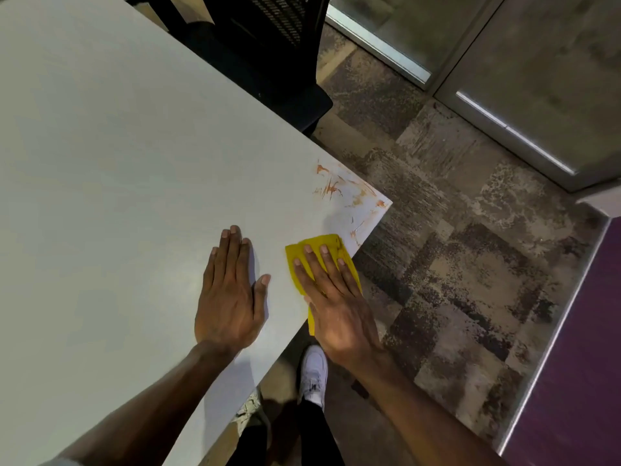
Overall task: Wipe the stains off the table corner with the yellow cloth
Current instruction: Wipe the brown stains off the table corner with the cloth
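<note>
Orange-brown stains (346, 191) smear the corner of the pale grey table (117, 146). A yellow cloth (299, 252) lies flat on the table by its near edge, just short of the stains. My right hand (331, 297) presses flat on the cloth, fingers spread and pointing toward the corner, and covers most of it. To the cloth's left, my left hand (232, 294) rests palm down on the bare table, holding nothing.
A black mesh chair (268, 45) stands against the table's far edge. Patterned carpet (453, 247) spreads to the right of the corner, with a glass partition (504, 79) beyond. My white shoe (314, 375) shows below the table edge.
</note>
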Action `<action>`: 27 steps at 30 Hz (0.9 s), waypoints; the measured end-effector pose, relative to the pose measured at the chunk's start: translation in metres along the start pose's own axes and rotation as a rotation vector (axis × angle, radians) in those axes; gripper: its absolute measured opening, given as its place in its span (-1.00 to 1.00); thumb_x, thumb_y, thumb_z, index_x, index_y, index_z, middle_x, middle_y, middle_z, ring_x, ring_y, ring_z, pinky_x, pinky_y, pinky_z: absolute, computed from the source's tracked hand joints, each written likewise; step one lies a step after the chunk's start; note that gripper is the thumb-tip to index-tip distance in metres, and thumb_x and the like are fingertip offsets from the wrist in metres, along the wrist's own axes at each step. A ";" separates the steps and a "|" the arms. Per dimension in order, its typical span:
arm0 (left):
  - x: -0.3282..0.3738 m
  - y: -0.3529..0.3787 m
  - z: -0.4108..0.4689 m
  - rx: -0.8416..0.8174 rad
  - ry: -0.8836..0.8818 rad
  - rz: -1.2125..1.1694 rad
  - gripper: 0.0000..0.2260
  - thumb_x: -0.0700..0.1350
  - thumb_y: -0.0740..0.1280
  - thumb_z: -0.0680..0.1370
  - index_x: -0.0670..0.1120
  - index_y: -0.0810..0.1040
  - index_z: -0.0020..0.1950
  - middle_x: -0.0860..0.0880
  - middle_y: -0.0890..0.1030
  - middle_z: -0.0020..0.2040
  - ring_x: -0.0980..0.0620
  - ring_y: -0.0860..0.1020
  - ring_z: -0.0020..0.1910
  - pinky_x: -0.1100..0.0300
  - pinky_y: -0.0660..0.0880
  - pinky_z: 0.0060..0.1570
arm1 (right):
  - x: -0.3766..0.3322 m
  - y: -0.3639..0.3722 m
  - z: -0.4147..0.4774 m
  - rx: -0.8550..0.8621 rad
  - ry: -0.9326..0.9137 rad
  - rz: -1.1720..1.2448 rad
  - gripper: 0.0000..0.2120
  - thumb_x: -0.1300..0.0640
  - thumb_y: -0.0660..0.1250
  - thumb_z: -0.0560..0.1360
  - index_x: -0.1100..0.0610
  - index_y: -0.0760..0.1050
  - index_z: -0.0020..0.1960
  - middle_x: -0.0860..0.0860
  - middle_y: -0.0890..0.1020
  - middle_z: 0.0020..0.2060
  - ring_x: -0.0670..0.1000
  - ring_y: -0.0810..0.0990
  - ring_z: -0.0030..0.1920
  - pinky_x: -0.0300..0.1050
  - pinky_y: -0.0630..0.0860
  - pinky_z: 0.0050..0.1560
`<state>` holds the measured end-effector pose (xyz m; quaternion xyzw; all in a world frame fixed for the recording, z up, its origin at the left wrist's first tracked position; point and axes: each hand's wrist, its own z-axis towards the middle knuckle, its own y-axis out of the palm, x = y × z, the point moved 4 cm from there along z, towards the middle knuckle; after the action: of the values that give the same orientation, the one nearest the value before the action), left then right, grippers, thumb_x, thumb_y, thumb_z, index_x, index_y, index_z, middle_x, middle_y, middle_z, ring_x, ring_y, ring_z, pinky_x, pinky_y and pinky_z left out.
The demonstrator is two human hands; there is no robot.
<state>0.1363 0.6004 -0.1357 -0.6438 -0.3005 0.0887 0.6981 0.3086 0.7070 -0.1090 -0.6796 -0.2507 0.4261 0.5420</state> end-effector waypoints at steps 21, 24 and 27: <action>0.002 0.002 0.003 0.040 -0.011 -0.036 -0.32 0.07 0.19 0.74 -0.21 0.12 0.79 -0.15 0.08 0.83 -0.11 0.03 0.83 -0.19 0.13 0.78 | 0.026 -0.006 0.047 0.082 0.198 0.055 -0.29 0.20 0.24 0.68 0.08 -0.02 0.73 0.08 -0.01 0.73 0.17 -0.17 0.73 0.25 0.05 0.69; 0.002 0.001 0.002 0.049 -0.007 -0.046 -0.33 0.06 0.19 0.74 -0.23 0.15 0.78 -0.16 0.10 0.83 -0.13 0.05 0.83 -0.22 0.15 0.77 | 0.003 -0.004 0.014 0.092 0.087 0.120 -0.30 0.26 0.26 0.66 0.08 0.05 0.72 0.06 0.05 0.73 0.16 -0.09 0.73 0.26 0.13 0.67; 0.003 0.000 0.003 0.050 0.002 -0.044 -0.33 0.09 0.15 0.74 -0.24 0.16 0.78 -0.17 0.11 0.82 -0.14 0.07 0.83 -0.22 0.15 0.76 | 0.008 -0.005 -0.005 0.085 0.057 0.088 -0.34 0.28 0.15 0.67 0.08 0.07 0.72 0.06 0.07 0.73 0.13 -0.04 0.73 0.24 0.17 0.67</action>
<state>0.1372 0.6047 -0.1343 -0.6194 -0.3117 0.0803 0.7161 0.3174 0.7123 -0.1060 -0.6782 -0.1868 0.4400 0.5581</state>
